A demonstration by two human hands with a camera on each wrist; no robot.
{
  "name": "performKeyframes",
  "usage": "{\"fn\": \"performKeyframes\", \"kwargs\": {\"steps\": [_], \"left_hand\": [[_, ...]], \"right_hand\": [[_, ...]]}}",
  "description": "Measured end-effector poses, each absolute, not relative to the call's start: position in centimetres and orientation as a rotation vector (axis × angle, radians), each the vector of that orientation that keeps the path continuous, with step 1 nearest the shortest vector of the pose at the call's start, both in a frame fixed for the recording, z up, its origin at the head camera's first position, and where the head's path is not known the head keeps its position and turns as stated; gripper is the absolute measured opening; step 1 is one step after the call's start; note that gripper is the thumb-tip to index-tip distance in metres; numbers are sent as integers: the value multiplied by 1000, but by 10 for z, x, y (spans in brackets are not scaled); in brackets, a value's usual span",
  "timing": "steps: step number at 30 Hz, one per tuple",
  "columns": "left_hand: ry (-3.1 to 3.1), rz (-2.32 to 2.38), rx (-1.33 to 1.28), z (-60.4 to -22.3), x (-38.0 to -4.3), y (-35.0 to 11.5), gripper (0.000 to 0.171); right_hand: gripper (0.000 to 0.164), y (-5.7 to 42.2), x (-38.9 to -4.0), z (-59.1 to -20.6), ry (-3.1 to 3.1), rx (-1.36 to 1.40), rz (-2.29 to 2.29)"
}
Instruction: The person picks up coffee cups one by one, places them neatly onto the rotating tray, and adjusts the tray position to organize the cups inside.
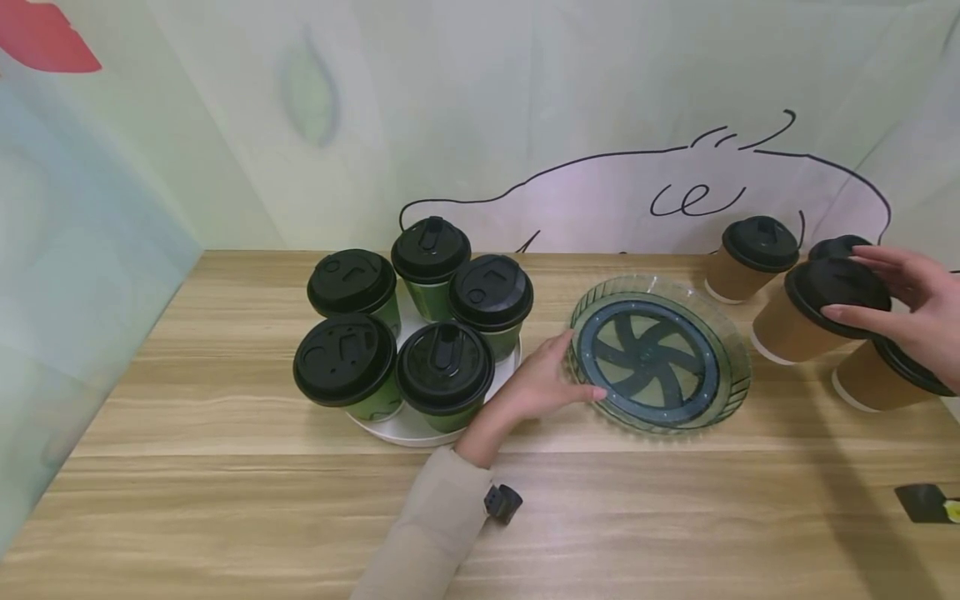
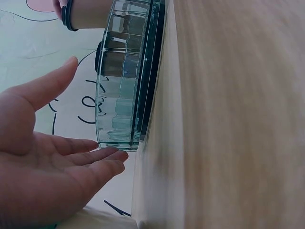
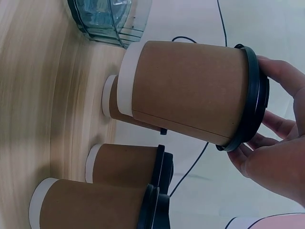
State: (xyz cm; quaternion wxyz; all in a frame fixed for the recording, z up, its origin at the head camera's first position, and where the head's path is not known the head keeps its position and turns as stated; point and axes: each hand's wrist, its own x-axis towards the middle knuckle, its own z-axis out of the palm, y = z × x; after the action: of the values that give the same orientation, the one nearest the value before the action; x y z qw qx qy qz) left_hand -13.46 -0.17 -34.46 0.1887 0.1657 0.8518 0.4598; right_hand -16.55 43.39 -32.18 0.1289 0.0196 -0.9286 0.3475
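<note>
My right hand grips a brown paper cup by its black lid; in the right wrist view the cup is tilted and its white base looks raised off the table. The left hand reaches to the near-left rim of a clear fluted dish, thumb and fingers spread. Seen from the left wrist, its fingertips touch or nearly touch the dish wall. A dark blue ring with curved spokes shows at the dish's bottom.
Several green cups with black lids stand on a white round tray at the left. Other brown cups stand around the held one. A black item lies at the right edge. A printed backdrop rises behind the table.
</note>
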Motion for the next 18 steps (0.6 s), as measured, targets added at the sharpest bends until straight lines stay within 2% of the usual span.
{"fn": "performKeyframes", "kwargs": {"steps": [13,18], "left_hand": [[2392,1296,473,-344,-134,-2,86],[2394,1296,470,-345,-134,-2,87]], "right_hand": [[82,432,-169,-324,-2770,23,933],[79,393,-152,-297,-2803,8,963]]}}
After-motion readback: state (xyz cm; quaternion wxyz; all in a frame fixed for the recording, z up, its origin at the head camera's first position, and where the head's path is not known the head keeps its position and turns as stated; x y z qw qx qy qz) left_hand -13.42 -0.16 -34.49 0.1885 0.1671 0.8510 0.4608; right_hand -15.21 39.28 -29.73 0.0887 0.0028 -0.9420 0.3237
